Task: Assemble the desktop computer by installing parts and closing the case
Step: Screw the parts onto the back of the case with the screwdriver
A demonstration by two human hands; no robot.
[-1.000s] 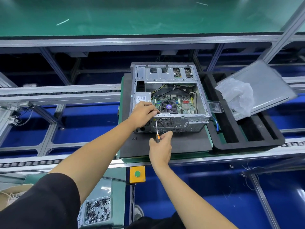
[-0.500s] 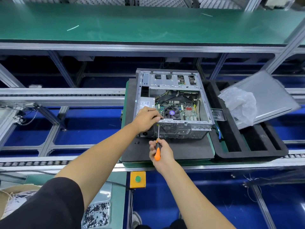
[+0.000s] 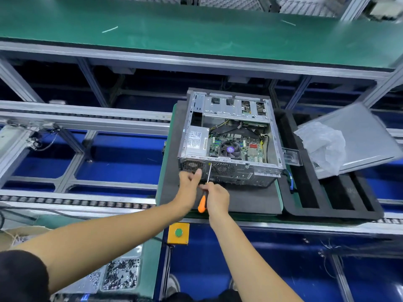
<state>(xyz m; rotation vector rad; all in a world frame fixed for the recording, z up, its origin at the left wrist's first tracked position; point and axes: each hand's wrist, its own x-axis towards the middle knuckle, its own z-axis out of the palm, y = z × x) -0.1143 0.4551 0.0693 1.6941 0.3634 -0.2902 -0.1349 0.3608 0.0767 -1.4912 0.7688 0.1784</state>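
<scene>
An open desktop case [image 3: 231, 136] lies on a dark foam mat [image 3: 244, 201], its motherboard, fan and power supply [image 3: 197, 142] showing. My right hand [image 3: 217, 198] grips an orange-handled screwdriver [image 3: 202, 203] whose shaft points up at the case's near rear panel, beside the power supply's vent. My left hand [image 3: 189, 184] sits just left of the shaft, below the panel, thumb raised against the vent; whether its fingers hold anything I cannot tell. The grey side panel [image 3: 366, 136] leans in the black tray at the right.
A crumpled plastic bag [image 3: 320, 142] lies on the side panel. The black foam tray [image 3: 327, 199] has deep slots. A yellow box with a green button [image 3: 178, 233] hangs under the conveyor rail. Bins of small screws [image 3: 121, 274] stand at lower left. A green shelf spans above.
My left hand has dropped from the case's top edge to the rear panel beside the screwdriver shaft. The screwdriver stays aimed at the panel. The camera has tilted, shifting the view.
</scene>
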